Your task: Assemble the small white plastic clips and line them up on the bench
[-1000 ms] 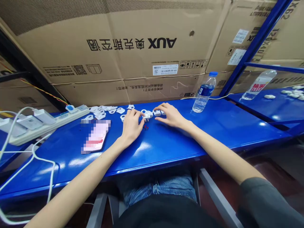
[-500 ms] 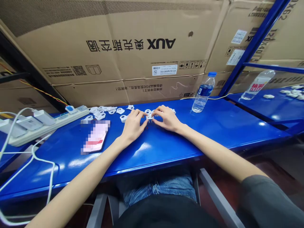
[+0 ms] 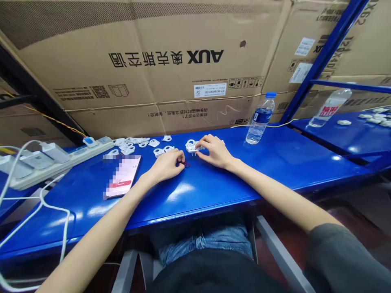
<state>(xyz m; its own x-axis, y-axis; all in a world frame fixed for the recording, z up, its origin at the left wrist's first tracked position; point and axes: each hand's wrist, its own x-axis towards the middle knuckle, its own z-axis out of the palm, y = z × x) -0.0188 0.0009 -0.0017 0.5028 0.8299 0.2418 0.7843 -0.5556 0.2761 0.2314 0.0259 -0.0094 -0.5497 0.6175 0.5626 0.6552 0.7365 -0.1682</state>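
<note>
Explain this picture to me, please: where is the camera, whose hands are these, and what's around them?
There's no machine here: one person works bare-handed, wearing a camera on the head that looks forward and down.

The right hand has its thumb and fingers at one end of a white piece with prongs; whether it grips the piece is unclear. The left hand is curled beside something small and red.

On the blue table lie more white pieces and what looks like a pink phone. A water bottle stands farther right. A cardboard box rises behind.
</note>
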